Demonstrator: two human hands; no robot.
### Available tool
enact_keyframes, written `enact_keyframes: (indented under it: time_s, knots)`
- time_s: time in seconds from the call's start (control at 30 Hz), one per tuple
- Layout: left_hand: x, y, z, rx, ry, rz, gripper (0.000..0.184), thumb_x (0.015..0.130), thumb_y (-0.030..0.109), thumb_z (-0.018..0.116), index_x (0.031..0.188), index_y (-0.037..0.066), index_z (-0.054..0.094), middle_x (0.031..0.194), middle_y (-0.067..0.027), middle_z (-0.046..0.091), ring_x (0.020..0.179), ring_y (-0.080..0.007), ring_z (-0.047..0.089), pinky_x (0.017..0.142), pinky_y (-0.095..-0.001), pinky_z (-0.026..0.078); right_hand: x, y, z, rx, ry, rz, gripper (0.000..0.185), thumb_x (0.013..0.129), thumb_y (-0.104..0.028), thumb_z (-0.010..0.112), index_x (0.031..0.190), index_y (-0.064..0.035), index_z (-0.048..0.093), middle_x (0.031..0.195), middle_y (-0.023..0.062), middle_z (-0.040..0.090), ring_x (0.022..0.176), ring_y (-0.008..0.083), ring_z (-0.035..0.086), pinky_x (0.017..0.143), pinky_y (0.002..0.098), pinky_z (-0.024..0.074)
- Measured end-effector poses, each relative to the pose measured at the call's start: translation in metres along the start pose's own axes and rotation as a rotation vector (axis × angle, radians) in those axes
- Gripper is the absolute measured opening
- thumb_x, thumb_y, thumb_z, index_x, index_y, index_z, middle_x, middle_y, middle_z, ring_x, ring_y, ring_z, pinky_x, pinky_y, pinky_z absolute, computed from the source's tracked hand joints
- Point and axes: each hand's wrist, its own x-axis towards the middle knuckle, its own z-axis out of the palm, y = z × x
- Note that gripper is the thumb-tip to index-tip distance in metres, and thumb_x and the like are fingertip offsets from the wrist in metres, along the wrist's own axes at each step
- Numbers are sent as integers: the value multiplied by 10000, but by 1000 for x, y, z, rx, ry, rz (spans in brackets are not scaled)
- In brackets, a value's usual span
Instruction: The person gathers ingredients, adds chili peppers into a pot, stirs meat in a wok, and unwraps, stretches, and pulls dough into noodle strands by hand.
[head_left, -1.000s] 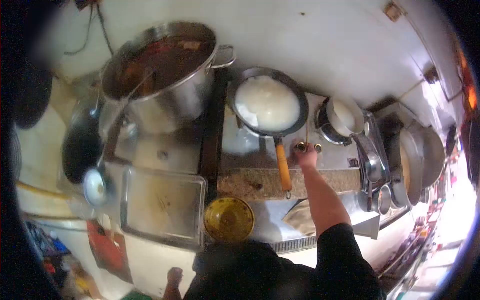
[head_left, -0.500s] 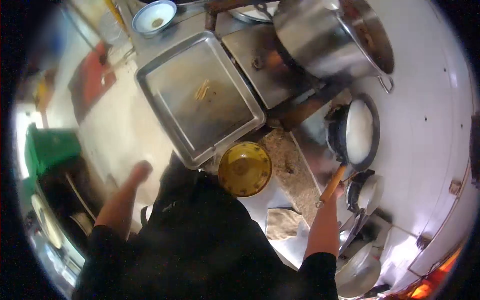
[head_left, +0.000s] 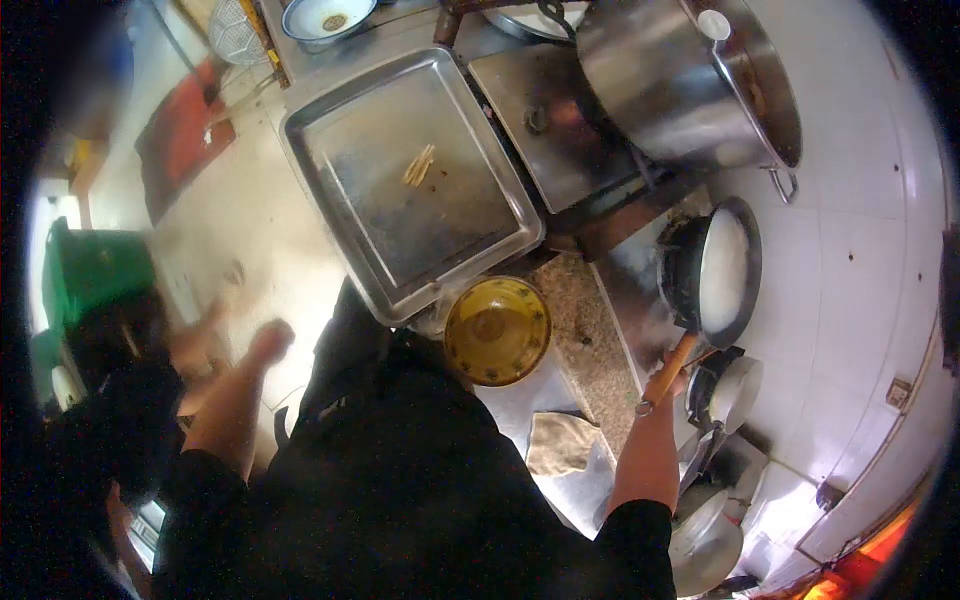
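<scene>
Wooden-handled wok [head_left: 750, 262] is sitting on the burner [head_left: 677, 262], white liquid [head_left: 722, 272] filling it, cooking seemingly unfinished; right hand [head_left: 657, 381] is showing behind its handle, grip unclear; left hand [head_left: 271, 342] is hanging clenched, empty.

By the near edge of the stove [head_left: 632, 285], the right hand [head_left: 682, 381] is partly covered by the handle [head_left: 681, 355], so its grip cannot be told. The fingers of the left hand [head_left: 270, 343] cannot be made out singly. A co-worker's arm [head_left: 200, 342] is blurred. Near the middle of the tray [head_left: 470, 210], the pale bits [head_left: 420, 166] are too small to be named. The pot [head_left: 655, 90] is cut off by the top edge, its contents mostly hidden by its wall.
</scene>
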Motion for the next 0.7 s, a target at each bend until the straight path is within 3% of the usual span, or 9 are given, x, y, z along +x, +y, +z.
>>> enact_keyframes:
  time_s: [0.07, 0.17, 0.2, 0.27, 0.33, 0.47, 0.57, 0.63, 0.7]
  knots:
    - [-1, 7, -1, -32, 15, -24, 266, 778, 276, 579, 816, 15, 613, 774, -154, 632, 739, -253, 603, 691, -356, 478, 14, 8, -6, -296, 68, 28, 273, 891, -252, 427, 968, -92, 635, 658, 66, 611, 362, 189, 492, 295, 307, 400]
    - [-5, 15, -3, -48, 39, 8, 275, 784, 287, 566, 808, 16, 606, 772, -151, 629, 727, -254, 603, 689, -354, 480, 62, 44, -37, -287, 24, -89, 305, 905, -288, 400, 1049, -118, 608, 744, 86, 645, 382, 201, 516, 291, 310, 400]
    - [0, -6, 7, 117, 22, 116, 262, 789, 275, 558, 811, 18, 607, 779, -148, 627, 740, -260, 604, 699, -354, 483, 53, 37, -35, -287, 23, -90, 305, 905, -288, 400, 1049, -118, 608, 744, 86, 645, 382, 201, 516, 291, 310, 400]
    - [3, -20, 13, 281, 5, 222, 250, 794, 263, 549, 814, 21, 608, 787, -145, 625, 752, -267, 605, 709, -355, 486, 27, 16, -24, 79, -118, 50, 369, 913, -313, 361, 1124, -83, 558, 807, 122, 649, 444, 239, 566, 298, 350, 452]
    - [1, -16, 10, 451, -60, 258, 196, 803, 214, 531, 828, 41, 620, 823, -138, 626, 796, -283, 606, 733, -356, 493, 41, 24, -32, 149, -172, 61, 382, 911, -309, 354, 1140, -69, 543, 822, 134, 646, 467, 252, 577, 311, 363, 471]
    - [-13, 17, -2, 225, -24, 65, 175, 807, 190, 515, 825, 56, 625, 838, -139, 620, 812, -299, 600, 745, -365, 493, 76, 43, -57, 432, -381, 113, 438, 902, -293, 325, 1201, -13, 482, 883, 182, 635, 559, 305, 622, 360, 417, 547]
    - [-7, -7, 7, 346, -52, 137, 194, 820, 209, 504, 822, 54, 621, 840, -148, 619, 797, -312, 596, 732, -380, 487, 58, 34, -42, 396, -281, 92, 413, 898, -273, 340, 1187, -16, 486, 850, 167, 635, 514, 283, 606, 328, 385, 520]
    - [-6, -15, 10, 497, -51, 296, 221, 834, 227, 494, 809, 45, 616, 849, -160, 614, 796, -318, 593, 728, -392, 479, 84, 47, -59, 356, -286, 101, 402, 897, -268, 344, 1174, -17, 492, 833, 158, 633, 490, 271, 594, 318, 373, 506]
    - [-11, 3, 6, 365, -28, 184, 224, 836, 235, 495, 809, 48, 616, 857, -164, 612, 797, -319, 592, 728, -394, 477, 91, 50, -63, 315, -291, 112, 390, 895, -262, 348, 1160, -18, 497, 816, 149, 632, 465, 259, 583, 308, 362, 492]
